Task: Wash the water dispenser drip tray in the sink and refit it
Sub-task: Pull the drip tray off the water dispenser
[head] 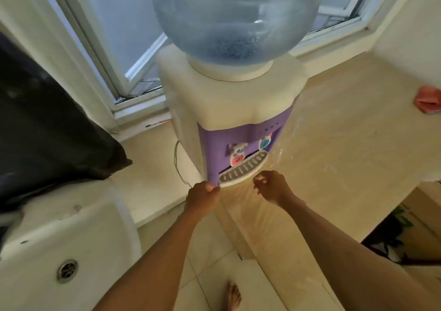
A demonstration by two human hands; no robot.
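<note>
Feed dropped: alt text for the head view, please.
A person's left hand pinches the left corner of the white drip tray with grey slotted grille, seated in the purple-fronted cream water dispenser; the curled right hand is at its right end. A white sink with metal drain lies lower left.

Bottle (235,19) top beyond upper edge

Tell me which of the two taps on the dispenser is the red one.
The left one: the red tap sits lower in view, nearer the left hand; the blue tap is to its right.
</note>
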